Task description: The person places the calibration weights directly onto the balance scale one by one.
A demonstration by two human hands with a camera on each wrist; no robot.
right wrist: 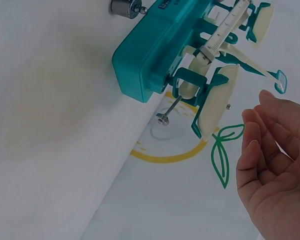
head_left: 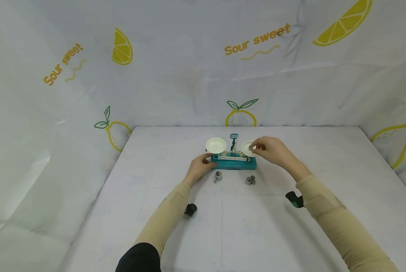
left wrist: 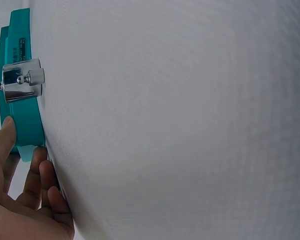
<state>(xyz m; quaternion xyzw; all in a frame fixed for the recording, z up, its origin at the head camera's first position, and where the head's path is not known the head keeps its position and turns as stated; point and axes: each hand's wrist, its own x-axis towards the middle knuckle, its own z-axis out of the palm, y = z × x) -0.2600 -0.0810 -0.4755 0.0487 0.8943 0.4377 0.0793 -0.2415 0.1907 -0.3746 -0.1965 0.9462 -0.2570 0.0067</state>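
While set at the middle of the white cloth-covered tabletop (head_left: 243,226), teal plastic balance scale (head_left: 234,163) with two round cream pans: left pan (head_left: 216,145) bare, right pan (head_left: 248,148) partly under the right hand (head_left: 271,150). Left hand (head_left: 200,166) resting against the left end of the teal base, fingers straight, gripping nothing; right hand over the right pan, fingertips on a small silver metal weight (head_left: 251,147), grip not plainly closed in the wrist view, so cannot tell whether pinched or merely touched. Two further chrome knobbed weights on the tabletop just before the base: one at left (head_left: 218,176), one at right (head_left: 250,180).
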